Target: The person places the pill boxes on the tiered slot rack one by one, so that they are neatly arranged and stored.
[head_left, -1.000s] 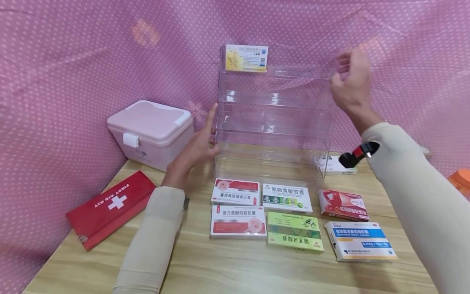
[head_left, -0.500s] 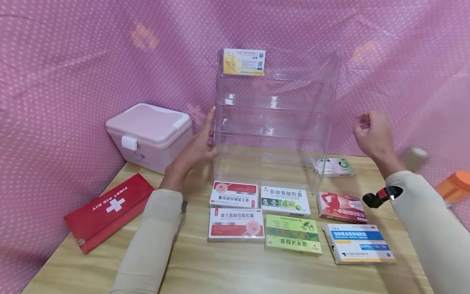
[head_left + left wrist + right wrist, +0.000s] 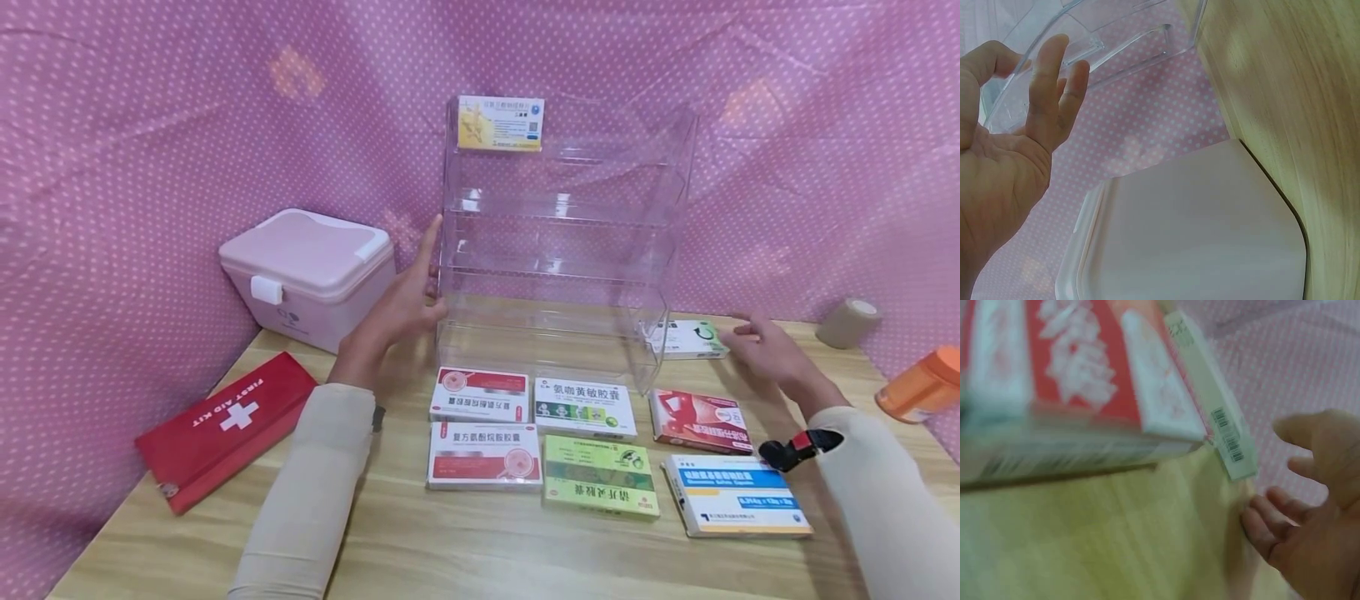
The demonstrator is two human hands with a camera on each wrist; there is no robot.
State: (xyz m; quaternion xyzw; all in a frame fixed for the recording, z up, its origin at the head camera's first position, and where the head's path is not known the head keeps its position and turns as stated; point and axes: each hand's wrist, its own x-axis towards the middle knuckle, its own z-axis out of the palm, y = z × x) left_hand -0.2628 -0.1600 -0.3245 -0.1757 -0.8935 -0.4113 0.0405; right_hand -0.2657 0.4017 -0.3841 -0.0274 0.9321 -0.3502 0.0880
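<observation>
Left hand flat, fingers straight, steadying clear shelf rack at table's far middle, right hand loose and empty reaching white-green box beside rack; next likely needs pinching it.

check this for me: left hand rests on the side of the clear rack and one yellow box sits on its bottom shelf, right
Not quite. The left hand does rest on the rack, but the yellow box sits on its top shelf, as the head view shows.
</observation>
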